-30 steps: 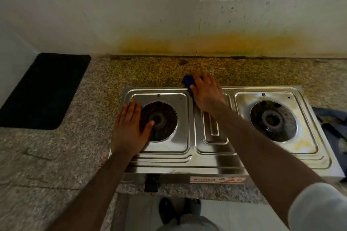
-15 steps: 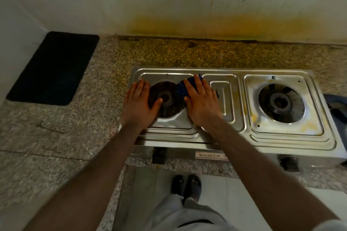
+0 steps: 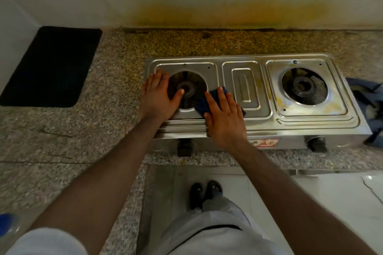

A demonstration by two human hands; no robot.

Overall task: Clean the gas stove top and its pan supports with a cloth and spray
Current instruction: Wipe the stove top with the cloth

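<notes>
A two-burner steel gas stove (image 3: 250, 122) sits on the granite counter with no pan supports on it. My left hand (image 3: 158, 97) lies flat on the stove's left side, thumb over the left burner (image 3: 187, 89). My right hand (image 3: 224, 119) presses a dark blue cloth (image 3: 202, 105) flat against the steel at the front right of that burner. The fingers of both hands are straight. Yellow stains show around the right burner (image 3: 303, 87).
A black mat (image 3: 51, 66) lies on the counter to the far left. A blue cloth item (image 3: 373, 109) sits right of the stove. Yellow staining marks the wall (image 3: 217, 14) behind. A blue-capped object (image 3: 5, 223) shows at the bottom left edge. My feet (image 3: 205, 192) stand on white floor tiles.
My right hand has drawn the cloth from the stove's back edge towards the front, past the left burner's right side. My left hand stays pressed on the stove's left side.
</notes>
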